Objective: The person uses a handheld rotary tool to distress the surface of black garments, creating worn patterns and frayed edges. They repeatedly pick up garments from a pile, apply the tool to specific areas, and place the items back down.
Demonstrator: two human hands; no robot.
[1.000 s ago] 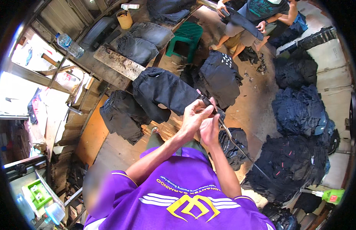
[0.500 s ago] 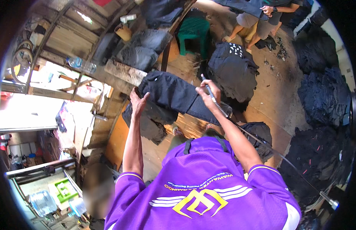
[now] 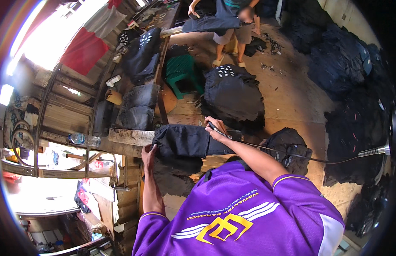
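Dark trousers [image 3: 181, 141] lie stretched over a narrow wooden board [image 3: 131, 137] in front of me. My left hand [image 3: 149, 154] is at their left end, thumb and fingers closed on the cloth edge. My right hand [image 3: 218, 129] is wrapped round a slim, pen-like rotary handpiece [image 3: 219, 131], held low over the right part of the trousers. From its rear a thin flexible cable [image 3: 292, 155] runs right to a metal spring fitting [image 3: 374, 151]. The handpiece's tip is hidden by my fingers. More dark cloth [image 3: 170, 179] hangs below the board.
Ahead lies a pile of dark garments [image 3: 234, 96], beside a green stool [image 3: 181, 77]. Another heap [image 3: 287, 147] sits right of my arm; large heaps [image 3: 356, 136] line the right wall. A co-worker [image 3: 232, 25] stands at the far side with a dark garment. A bottle [image 3: 78, 139] lies left.
The view has tilted upward, showing more of the co-worker. My left hand, spread before, now closes on the trousers' edge. My right hand still holds the handpiece, now angled lower over the cloth.
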